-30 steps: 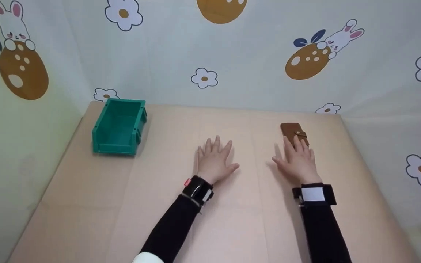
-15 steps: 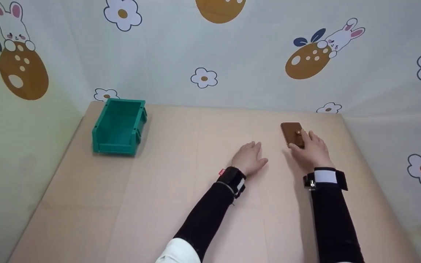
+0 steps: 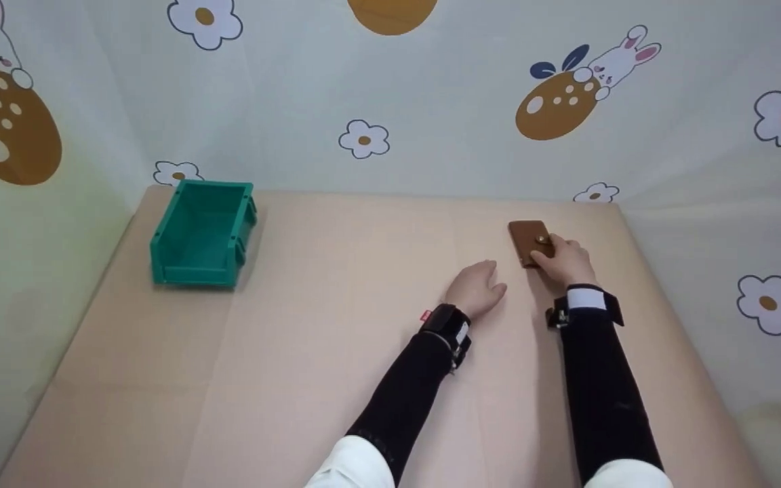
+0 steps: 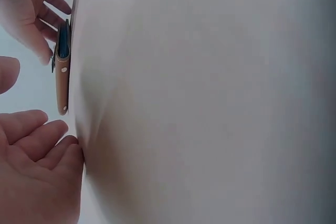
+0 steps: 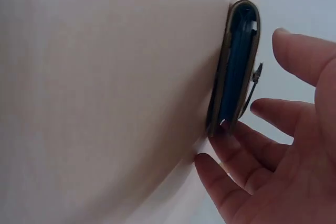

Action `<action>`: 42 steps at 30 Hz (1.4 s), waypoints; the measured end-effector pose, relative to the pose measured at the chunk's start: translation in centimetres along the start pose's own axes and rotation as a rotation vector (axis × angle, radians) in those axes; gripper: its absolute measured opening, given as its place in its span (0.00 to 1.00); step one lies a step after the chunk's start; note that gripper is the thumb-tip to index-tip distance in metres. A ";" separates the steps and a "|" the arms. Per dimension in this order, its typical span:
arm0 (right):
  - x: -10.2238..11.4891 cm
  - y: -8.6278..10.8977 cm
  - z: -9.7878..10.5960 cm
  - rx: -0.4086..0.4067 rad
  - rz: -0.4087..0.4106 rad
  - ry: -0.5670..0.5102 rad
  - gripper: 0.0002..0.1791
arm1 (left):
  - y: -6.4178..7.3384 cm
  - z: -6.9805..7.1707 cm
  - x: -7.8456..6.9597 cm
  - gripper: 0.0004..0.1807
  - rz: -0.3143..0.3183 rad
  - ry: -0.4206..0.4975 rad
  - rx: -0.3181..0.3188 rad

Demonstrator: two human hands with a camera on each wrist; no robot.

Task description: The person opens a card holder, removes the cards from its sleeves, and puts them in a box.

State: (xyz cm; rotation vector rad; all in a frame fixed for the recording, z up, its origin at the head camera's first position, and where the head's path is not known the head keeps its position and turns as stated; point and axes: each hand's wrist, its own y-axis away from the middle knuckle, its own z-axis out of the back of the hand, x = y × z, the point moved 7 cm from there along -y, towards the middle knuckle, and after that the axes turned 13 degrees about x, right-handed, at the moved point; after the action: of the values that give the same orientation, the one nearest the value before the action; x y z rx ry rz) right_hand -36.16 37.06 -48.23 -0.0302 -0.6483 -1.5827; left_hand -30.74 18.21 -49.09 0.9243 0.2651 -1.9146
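A brown wallet with a snap strap (image 3: 528, 242) lies flat toward the table's back right. My right hand (image 3: 569, 263) is at its right side in the head view. In the right wrist view, fingertips reach the wallet's (image 5: 239, 72) edge, while the thumb (image 5: 299, 53) stays apart from its top face; blue shows inside the wallet. My left hand (image 3: 475, 290) rests on the table to the left of the wallet, fingers loosely bent and holding nothing. From the left wrist view, a gap separates the left fingers (image 4: 44, 137) from the wallet (image 4: 62, 80).
A green open-topped plastic bin (image 3: 194, 276) stands at the back left of the beige-covered table (image 3: 336, 285). Behind and at the sides hangs a pale curtain (image 3: 295, 88) printed with rabbits and flowers.
Both hands have shifted: the left moved right, its spread fingers now loosely bent, and the right went from over the wallet's near end to its right side. The head view turned slightly.
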 end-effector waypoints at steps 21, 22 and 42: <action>1.6 -0.3 -1.1 0.016 0.039 -0.116 0.31 | -1.5 -1.5 -1.3 0.27 -0.078 0.617 0.067; 1.5 -0.4 -1.1 0.014 0.039 -0.119 0.30 | -1.5 -1.5 -1.4 0.26 -0.095 0.630 0.069; 0.8 1.4 -1.7 0.045 -0.013 -0.203 0.20 | -0.3 -1.8 1.2 0.26 0.000 1.187 -0.089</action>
State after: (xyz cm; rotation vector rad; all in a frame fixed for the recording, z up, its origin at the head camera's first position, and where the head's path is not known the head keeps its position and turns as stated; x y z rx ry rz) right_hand -34.31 35.62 -48.82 -0.1557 -0.8433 -1.5895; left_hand -30.43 18.57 -51.21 1.8939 1.0112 -1.1216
